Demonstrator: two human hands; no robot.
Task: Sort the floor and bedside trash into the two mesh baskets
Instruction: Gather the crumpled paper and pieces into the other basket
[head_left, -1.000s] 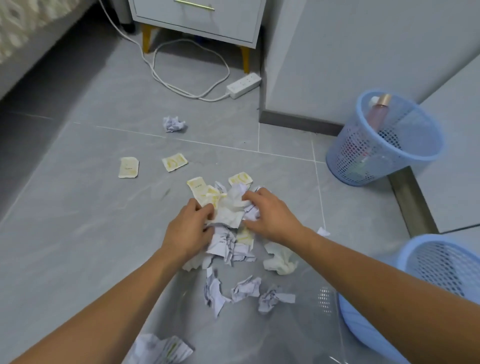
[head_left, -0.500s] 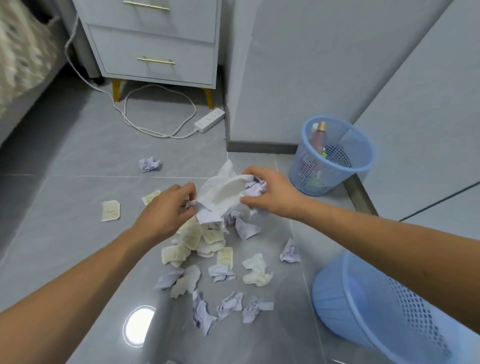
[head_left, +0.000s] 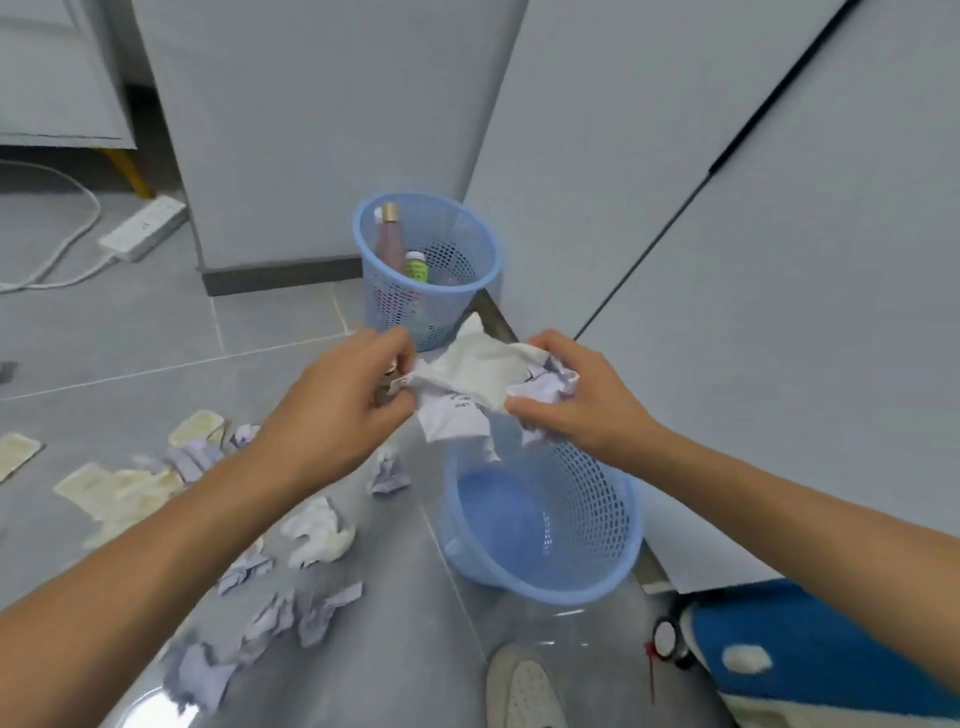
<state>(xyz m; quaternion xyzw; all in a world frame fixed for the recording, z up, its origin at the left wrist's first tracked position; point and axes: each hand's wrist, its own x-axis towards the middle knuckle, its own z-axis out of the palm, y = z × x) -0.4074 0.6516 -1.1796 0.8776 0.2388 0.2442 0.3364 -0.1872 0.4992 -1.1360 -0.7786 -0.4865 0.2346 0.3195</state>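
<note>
The head view showed us a grey tiled floor (head_left: 130, 332) with pale grout lines, meeting tall grey cabinet panels (head_left: 779, 260) on a dark plinth. Our left hand (head_left: 337, 410) and right hand (head_left: 576, 400) each pinched one end of a crumpled wad of white tissue and paper (head_left: 467, 384), held in the air just above the rim of the near mesh basket (head_left: 545, 519). That basket, blue and with its bottom bare, stood on the floor against the cabinet. Beyond it, in the corner of the panels, stood the far mesh basket (head_left: 431, 265), holding a pink bottle (head_left: 389, 234) and a small green-labelled bottle (head_left: 415, 266). To the left of the near basket, torn paper scraps (head_left: 249, 639), a crushed tissue (head_left: 317, 530) and yellowish wrappers (head_left: 119, 488) lay scattered over the tiles. Far beyond those, a white power strip (head_left: 143, 227) and its cord lay near a yellow furniture leg (head_left: 127, 174). Close below the near basket we saw a shoe toe (head_left: 519, 686) and a blue object (head_left: 810, 649).
</note>
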